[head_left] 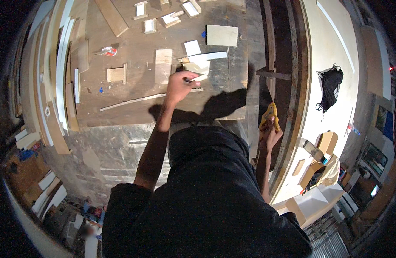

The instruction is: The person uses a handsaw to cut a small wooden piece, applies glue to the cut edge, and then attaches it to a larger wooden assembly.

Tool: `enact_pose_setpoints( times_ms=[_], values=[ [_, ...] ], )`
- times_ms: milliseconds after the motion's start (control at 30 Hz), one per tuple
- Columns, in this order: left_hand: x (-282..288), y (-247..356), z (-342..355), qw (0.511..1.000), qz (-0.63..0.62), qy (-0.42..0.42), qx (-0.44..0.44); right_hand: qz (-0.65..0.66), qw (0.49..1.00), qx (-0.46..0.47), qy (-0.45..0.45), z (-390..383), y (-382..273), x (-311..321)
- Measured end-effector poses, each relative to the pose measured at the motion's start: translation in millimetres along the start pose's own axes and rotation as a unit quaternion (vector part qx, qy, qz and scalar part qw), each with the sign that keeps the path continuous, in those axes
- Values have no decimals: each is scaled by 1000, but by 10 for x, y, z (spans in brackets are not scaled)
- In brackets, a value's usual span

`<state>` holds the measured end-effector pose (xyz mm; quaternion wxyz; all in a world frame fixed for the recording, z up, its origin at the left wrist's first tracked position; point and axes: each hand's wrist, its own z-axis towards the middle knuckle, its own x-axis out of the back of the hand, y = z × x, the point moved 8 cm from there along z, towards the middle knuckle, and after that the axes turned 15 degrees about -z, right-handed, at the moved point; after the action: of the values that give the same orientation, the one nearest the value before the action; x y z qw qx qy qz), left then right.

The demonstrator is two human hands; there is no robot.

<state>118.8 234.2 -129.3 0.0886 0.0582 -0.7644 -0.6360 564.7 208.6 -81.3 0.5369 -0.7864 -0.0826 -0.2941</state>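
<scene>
My left hand (183, 84) pinches a small pale strip (200, 78) over the wooden work table (133, 94), beside a stack of light board offcuts (197, 65). A flat wooden piece (163, 60) lies just beyond it, and a long thin batten (133, 100) crosses the table nearer to me. At the right edge of the table, my right hand (271, 129) is closed on a yellow tool (270, 111), whose exact kind I cannot make out, over the dark gap beside the table.
Small wooden assemblies (168, 19) lie at the back of the table; long boards (62, 73) run along the left. On a pale surface (344, 51) to the right are black cord or mesh (329, 90), a bottle (314, 150) and cardboard pieces (327, 142).
</scene>
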Motion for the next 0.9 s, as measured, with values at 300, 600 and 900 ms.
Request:
enact_pose_setpoints(
  times_ms=[300, 600, 900],
  values=[
    [-318, -144, -159, 966, 255, 40, -6, -6, 997, -80, -10, 366, 140, 337],
    [-274, -458, -422, 938, 344, -11, -27, 43, 995, -86, -8, 593, 310, 444],
    [-590, -145, -31, 964, 264, -12, -32, 29, 993, -111, -5, 354, 446, 357]
  ],
)
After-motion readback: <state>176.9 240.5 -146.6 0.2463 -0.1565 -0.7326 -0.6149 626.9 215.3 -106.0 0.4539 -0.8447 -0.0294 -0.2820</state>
